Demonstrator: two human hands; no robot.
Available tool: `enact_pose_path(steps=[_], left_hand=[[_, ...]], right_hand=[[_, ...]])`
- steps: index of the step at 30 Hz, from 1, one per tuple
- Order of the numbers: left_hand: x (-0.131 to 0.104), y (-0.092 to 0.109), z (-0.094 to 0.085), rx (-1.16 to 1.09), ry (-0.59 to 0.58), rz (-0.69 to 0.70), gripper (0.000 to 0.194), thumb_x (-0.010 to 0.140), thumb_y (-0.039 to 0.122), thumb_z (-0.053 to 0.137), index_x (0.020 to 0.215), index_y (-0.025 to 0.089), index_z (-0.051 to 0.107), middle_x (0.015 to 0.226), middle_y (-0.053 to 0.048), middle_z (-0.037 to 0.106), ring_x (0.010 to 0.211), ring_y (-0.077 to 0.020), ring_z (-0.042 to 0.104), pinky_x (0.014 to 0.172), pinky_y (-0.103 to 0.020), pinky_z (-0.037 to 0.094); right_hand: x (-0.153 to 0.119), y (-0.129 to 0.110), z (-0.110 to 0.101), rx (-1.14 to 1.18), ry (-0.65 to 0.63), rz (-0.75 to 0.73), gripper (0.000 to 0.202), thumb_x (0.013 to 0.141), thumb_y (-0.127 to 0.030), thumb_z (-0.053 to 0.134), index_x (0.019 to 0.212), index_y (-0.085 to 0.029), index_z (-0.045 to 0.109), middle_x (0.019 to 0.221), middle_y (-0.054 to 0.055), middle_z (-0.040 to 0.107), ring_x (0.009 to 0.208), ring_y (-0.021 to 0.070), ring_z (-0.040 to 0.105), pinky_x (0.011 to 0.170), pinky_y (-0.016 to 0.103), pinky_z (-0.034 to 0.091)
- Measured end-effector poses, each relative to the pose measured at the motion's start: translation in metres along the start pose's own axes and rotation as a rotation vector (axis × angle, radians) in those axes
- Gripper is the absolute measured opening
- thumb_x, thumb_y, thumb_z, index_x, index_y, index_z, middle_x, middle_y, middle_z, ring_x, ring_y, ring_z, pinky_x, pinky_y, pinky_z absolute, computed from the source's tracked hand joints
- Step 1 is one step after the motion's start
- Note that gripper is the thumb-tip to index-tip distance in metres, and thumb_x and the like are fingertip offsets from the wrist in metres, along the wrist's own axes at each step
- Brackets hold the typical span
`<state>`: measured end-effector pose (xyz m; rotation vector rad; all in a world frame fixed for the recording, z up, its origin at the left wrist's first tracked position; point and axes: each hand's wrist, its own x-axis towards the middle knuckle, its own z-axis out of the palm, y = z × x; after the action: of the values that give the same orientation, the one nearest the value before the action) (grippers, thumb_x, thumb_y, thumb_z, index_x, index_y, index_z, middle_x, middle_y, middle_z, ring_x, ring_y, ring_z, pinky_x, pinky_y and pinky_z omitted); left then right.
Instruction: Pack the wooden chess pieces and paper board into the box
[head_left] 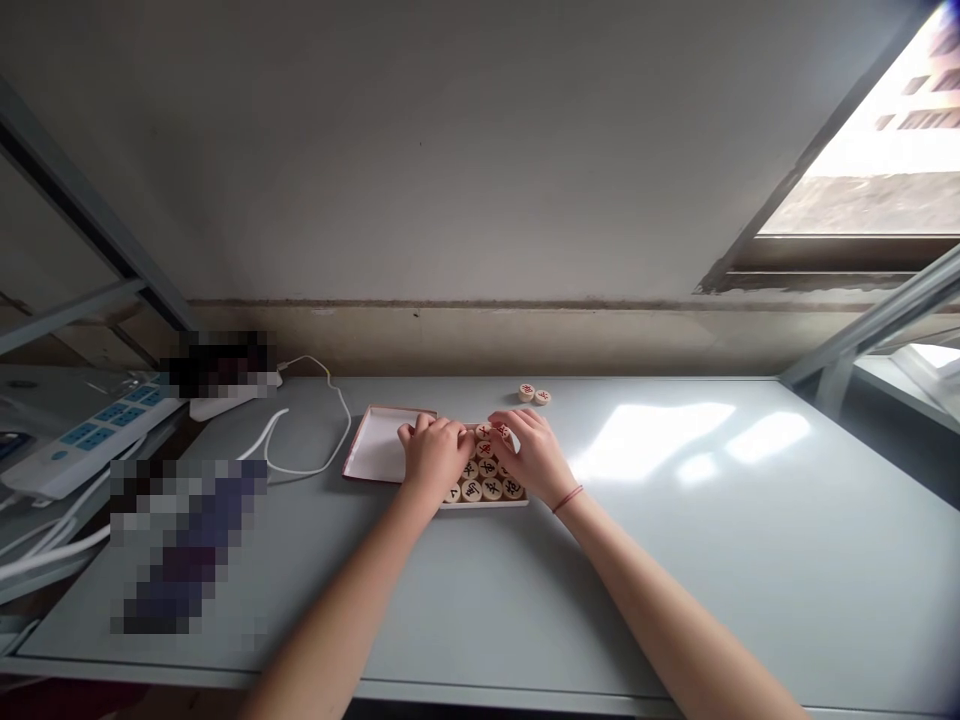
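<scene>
A shallow box [495,504] stands on the desk, filled with rows of round wooden Chinese chess pieces [491,488] marked in black and red. Over its left side my left hand [439,462] is bent, fingers curled and thumb tip near the pieces; what lies under the fingers is hidden. My right hand [538,455] reaches in from the box's right side, thumb and fingers closed round a tilted red-marked chess piece [504,433]. The open box lid [379,445], pale inside, lies just left, partly behind my left hand.
Several loose chess pieces [527,393] sit near the desk's back edge. White cables [330,465] and a power strip [101,437] lie at the left, beside a blurred-out item. The wall [450,340] borders the desk behind; sunlight patches fall at the right.
</scene>
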<state>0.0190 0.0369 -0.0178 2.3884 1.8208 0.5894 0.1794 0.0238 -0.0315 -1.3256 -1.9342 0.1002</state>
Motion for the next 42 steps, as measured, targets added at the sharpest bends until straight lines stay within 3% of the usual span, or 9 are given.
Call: enact_pose_path(steps=[6,15,23,26,31,34,38,42], left_hand=[[0.000,0.005,-0.011,-0.084,0.058,0.008,0.028,0.094,0.036,0.044,0.087,0.026,0.069,0.091,-0.003,0.072,0.095,-0.0221,0.055,0.085,-0.038,0.030],[-0.006,0.016,-0.024,-0.590,0.090,-0.087,0.017,0.091,0.034,0.051,0.089,0.024,0.065,0.085,0.001,0.072,0.079,-0.0142,0.064,0.079,-0.026,0.044],[-0.008,0.017,-0.026,-0.629,0.064,-0.084,0.019,0.092,0.035,0.048,0.089,0.023,0.062,0.084,0.000,0.071,0.078,-0.0143,0.065,0.076,-0.025,0.046],[-0.008,0.014,-0.025,-0.600,0.073,-0.061,0.020,0.092,0.035,0.047,0.092,0.024,0.063,0.089,0.000,0.071,0.082,-0.0148,0.064,0.077,-0.025,0.046],[-0.007,0.008,-0.023,-0.551,0.093,-0.048,0.020,0.091,0.032,0.046,0.090,0.023,0.064,0.090,-0.001,0.070,0.085,-0.0152,0.062,0.080,-0.027,0.047],[-0.006,0.005,-0.022,-0.555,0.096,-0.048,0.020,0.091,0.030,0.046,0.088,0.023,0.064,0.090,-0.001,0.070,0.086,-0.0159,0.062,0.081,-0.028,0.046],[-0.006,0.005,-0.020,-0.557,0.099,-0.037,0.018,0.090,0.029,0.047,0.086,0.023,0.064,0.088,-0.001,0.070,0.085,-0.0165,0.062,0.080,-0.028,0.046],[-0.006,0.003,-0.018,-0.548,0.099,-0.027,0.018,0.090,0.027,0.047,0.083,0.023,0.063,0.088,0.000,0.071,0.086,-0.0170,0.062,0.081,-0.029,0.046]], right_hand=[[0.000,-0.001,0.001,-0.009,0.012,-0.030,0.018,0.084,-0.022,0.051,0.100,-0.023,0.061,0.094,0.006,0.067,0.089,0.0237,0.058,0.078,0.037,0.046],[0.001,-0.011,-0.004,0.019,0.093,-0.130,0.020,0.086,-0.027,0.055,0.105,-0.023,0.060,0.099,0.006,0.069,0.088,0.0222,0.061,0.078,0.037,0.047],[0.002,-0.016,-0.006,0.102,0.116,-0.129,0.022,0.085,-0.028,0.053,0.106,-0.024,0.061,0.101,0.008,0.068,0.090,0.0222,0.061,0.080,0.038,0.049],[0.005,-0.001,-0.011,0.090,0.193,-0.056,0.024,0.084,-0.029,0.054,0.106,-0.022,0.061,0.097,0.008,0.068,0.091,0.0219,0.061,0.083,0.038,0.049],[0.008,0.057,-0.021,0.000,0.372,0.349,0.031,0.083,-0.040,0.052,0.104,-0.020,0.061,0.099,0.010,0.067,0.084,0.0222,0.060,0.076,0.038,0.048],[0.006,0.091,-0.022,-0.060,0.408,0.472,0.033,0.080,-0.043,0.051,0.098,-0.019,0.063,0.096,0.010,0.068,0.084,0.0225,0.059,0.079,0.039,0.046],[0.005,0.111,-0.013,-0.125,0.345,0.497,0.035,0.079,-0.040,0.050,0.101,-0.018,0.065,0.100,0.010,0.069,0.085,0.0232,0.058,0.080,0.039,0.044],[0.006,0.110,-0.004,-0.229,0.194,0.510,0.034,0.081,-0.038,0.050,0.105,-0.021,0.066,0.108,0.009,0.069,0.098,0.0276,0.057,0.082,0.041,0.041]])
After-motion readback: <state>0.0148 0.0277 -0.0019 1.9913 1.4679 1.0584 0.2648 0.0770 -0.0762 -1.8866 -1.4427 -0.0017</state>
